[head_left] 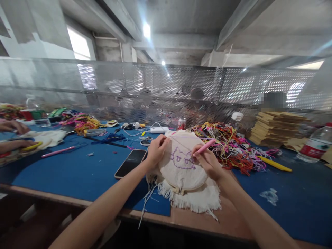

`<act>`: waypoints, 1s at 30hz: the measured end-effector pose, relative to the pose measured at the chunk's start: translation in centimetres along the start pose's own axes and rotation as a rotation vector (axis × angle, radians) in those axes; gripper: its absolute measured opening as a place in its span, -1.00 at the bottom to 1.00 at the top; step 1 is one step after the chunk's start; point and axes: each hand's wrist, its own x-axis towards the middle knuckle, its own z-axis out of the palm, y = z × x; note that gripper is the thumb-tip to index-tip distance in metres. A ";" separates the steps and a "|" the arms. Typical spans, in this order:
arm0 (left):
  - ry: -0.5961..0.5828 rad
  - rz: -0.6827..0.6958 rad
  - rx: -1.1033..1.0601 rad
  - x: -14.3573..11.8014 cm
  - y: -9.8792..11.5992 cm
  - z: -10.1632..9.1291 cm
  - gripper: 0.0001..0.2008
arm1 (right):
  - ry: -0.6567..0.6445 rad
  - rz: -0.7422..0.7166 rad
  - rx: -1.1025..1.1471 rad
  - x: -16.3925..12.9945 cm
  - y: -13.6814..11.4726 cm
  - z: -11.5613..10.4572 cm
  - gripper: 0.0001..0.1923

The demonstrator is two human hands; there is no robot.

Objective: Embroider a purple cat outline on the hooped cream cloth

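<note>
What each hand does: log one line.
left hand: on hooped cloth | right hand: holding pink pen-shaped tool | design: purple cat face

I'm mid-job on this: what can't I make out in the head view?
All in the head view:
Pink tool: tip covered by the fingers of the right hand, or too small to tell.
Hooped cloth: its back faces away, hidden by its own front.
Bottle at far right: cut off by the right edge.
People opposite: blurred, veiled by the perforated screen.
</note>
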 end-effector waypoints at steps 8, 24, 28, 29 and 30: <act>-0.012 0.002 0.026 0.0 -0.2 0.1 -0.72 | -0.005 0.008 0.030 -0.1 -0.1 -0.1 -0.72; -0.029 -0.014 0.069 0.0 -0.6 0.2 -0.72 | 0.001 0.033 0.001 0.0 0.1 0.1 -0.74; -0.032 -0.016 0.085 0.1 -0.6 0.2 -0.71 | 0.006 0.025 -0.046 0.0 0.3 0.2 -0.73; -0.031 -0.013 0.090 0.1 -0.5 0.2 -0.71 | 0.001 0.026 -0.063 0.0 0.4 0.2 -0.73; -0.030 -0.009 0.093 0.1 -0.5 0.1 -0.71 | -0.005 0.027 -0.080 0.0 0.5 0.2 -0.73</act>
